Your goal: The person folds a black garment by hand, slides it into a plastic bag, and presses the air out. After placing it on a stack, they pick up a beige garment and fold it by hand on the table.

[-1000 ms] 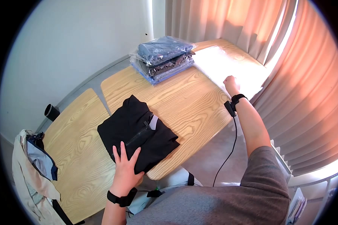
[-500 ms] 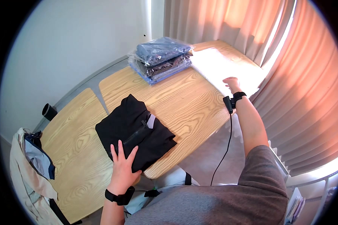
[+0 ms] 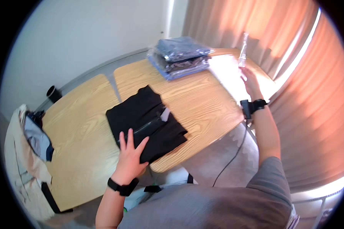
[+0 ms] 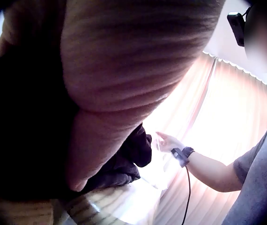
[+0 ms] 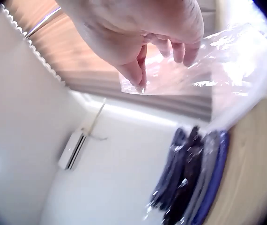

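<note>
A folded black garment (image 3: 147, 126) with a zipper and a pale tag lies near the table's front edge. My left hand (image 3: 130, 158) rests on its near side, fingers straight and spread. At the far right my right hand (image 3: 251, 82) is raised over the bright stack of clear plastic bags (image 3: 227, 74). Its thumb and finger pinch a clear plastic bag (image 5: 171, 77) by the edge, and the rest of the bag hangs out past the fingers in the right wrist view. The black garment (image 4: 124, 161) also shows beneath the left hand in the left wrist view.
A pile of bagged folded clothes (image 3: 179, 57) stands at the back of the wooden table (image 3: 202, 99). Light clothing (image 3: 23, 164) hangs over the left edge, near a black bin (image 3: 54, 94). Curtains (image 3: 313, 126) line the right side; a cable (image 3: 233, 158) trails from the right wrist.
My right hand has lifted a clear plastic bag up from the bright stack. The left hand stays on the black garment. The head view has shifted a little.
</note>
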### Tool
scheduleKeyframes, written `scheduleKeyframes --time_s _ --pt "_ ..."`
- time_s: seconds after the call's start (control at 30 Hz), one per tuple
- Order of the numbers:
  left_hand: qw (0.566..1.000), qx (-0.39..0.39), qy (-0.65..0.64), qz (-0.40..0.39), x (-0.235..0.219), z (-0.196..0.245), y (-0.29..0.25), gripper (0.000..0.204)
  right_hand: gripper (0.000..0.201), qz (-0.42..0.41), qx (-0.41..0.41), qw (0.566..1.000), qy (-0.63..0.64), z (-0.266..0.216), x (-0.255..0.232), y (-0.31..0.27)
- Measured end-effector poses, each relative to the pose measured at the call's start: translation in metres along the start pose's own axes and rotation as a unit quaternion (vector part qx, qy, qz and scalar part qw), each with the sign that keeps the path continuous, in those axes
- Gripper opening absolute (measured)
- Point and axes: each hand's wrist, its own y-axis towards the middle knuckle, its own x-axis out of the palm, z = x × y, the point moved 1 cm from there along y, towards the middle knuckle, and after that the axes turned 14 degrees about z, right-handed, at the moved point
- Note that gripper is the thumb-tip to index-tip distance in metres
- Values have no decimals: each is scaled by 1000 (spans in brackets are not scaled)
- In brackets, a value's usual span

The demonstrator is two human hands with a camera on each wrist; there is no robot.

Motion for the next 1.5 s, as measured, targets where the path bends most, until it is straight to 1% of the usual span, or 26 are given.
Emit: scheduleKeyframes --time_s 0.03,0.07,0.13,0.2,0.33,0.4,0.43,0.5,0.57,0.67,0.7,0.77,0.8,0.87,0.9,0.93,1.0,1.07,1.1,1.13,1.17,1.2,1.27,1.37,1.43,1.5 --pt "1000 1 4 2 1 0 -1 89 20 -50 -22 997 -52 -12 15 -4" --pt "1000 3 9 5 1 0 -1 89 18 -86 -116 988 -51 -33 41 -32" --pt "1000 16 -1 16 1 -3 -3 88 15 -174 -166 968 -72 -67 82 -83" --pt "999 14 -32 -15 -4 -6 -7 87 14 -202 -235 939 -148 -90 122 -138" --pt "991 -10 -105 -84 -27 -8 -22 89 16 -415 -296 856 -91 -106 180 -227" --pt "931 -41 -359 50 -39 -15 -31 81 16 -505 -210 835 -68 -103 205 -264" --pt "931 -44 -357 53 -44 -16 -37 81 17 -534 -216 815 -51 -96 219 -278" --pt "819 -133 -517 210 -57 -19 -52 69 18 -570 -226 790 -24 -80 245 -306" --pt "825 -152 -495 228 -69 -26 -66 68 15 -577 -256 775 -15 -56 270 -333" --pt "827 -202 -453 265 -72 -40 -83 61 20 -623 -245 743 14 -42 288 -369" --pt "803 -245 -483 249 -70 -47 -88 58 20 -626 -243 741 16 -41 288 -373" --pt "729 -343 -534 258 -70 -48 -92 44 27 -726 -101 680 -26 -40 288 -381" --pt "727 -345 -534 257 -69 -52 -95 44 27 -727 -98 679 -27 -47 286 -376" --pt "785 -369 -446 220 -61 -68 -104 39 35 -654 -102 726 -188 -58 278 -341" --pt "778 -386 -419 267 -55 -78 -109 42 41 -608 -71 766 -196 -57 275 -321" --pt "776 -387 -423 263 -56 -86 -115 42 47 -557 -42 804 -203 -55 271 -297" --pt "761 -420 -393 301 -58 -104 -130 41 59 -388 -92 897 -190 -18 263 -245" --pt "755 -427 -388 310 -58 -128 -148 42 51 -238 -161 921 -264 6 248 -213" --pt "750 -435 -379 325 -57 -139 -156 42 51 -236 -161 921 -265 12 243 -202" --pt "750 -434 -379 324 -56 -148 -164 42 50 -283 -7 896 -341 22 240 -192" --pt "736 -443 -379 344 -58 -152 -168 43 49 -322 148 843 -405 27 237 -189" --pt "721 -452 -379 365 -60 -154 -170 44 49 -324 148 843 -403 31 237 -189" --pt "713 -477 -373 353 -66 -154 -178 44 43 -350 296 835 -304 40 238 -193" --pt "687 -512 -389 339 -70 -158 -189 44 44 -392 353 824 -206 51 237 -196" --pt "694 -480 -354 403 -65 -161 -191 45 38 -387 393 814 -183 45 238 -201" --pt "689 -481 -352 413 -64 -161 -191 45 32 -379 434 801 -162 45 233 -208"
